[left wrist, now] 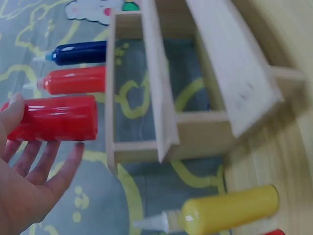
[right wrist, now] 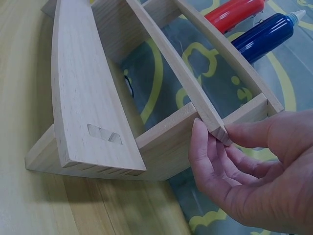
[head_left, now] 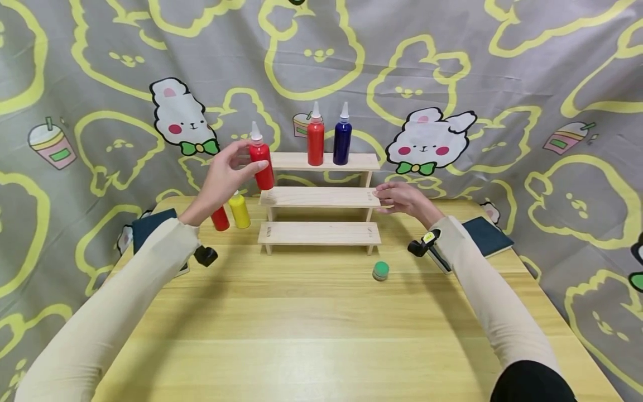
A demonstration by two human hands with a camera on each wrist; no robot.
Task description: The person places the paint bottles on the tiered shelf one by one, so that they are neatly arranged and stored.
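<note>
My left hand (head_left: 227, 174) grips a red squeeze bottle (head_left: 263, 166) with a white pointed nozzle, held up beside the left end of the top shelf. In the left wrist view that red bottle (left wrist: 61, 118) hangs apart from the wood. My right hand (head_left: 404, 199) pinches the right end of the middle step of a three-step wooden rack (head_left: 319, 233), thumb and fingers round the board's corner (right wrist: 222, 134). On the top step stand another red bottle (head_left: 315, 143) and a dark blue bottle (head_left: 342, 143), both upright.
A yellow bottle (head_left: 240, 212) and a further red bottle (head_left: 220, 219) stand on the table left of the rack. A small green-lidded jar (head_left: 380, 271) sits in front of it at right. Dark notebooks (head_left: 486, 237) lie at both sides. A patterned curtain hangs behind.
</note>
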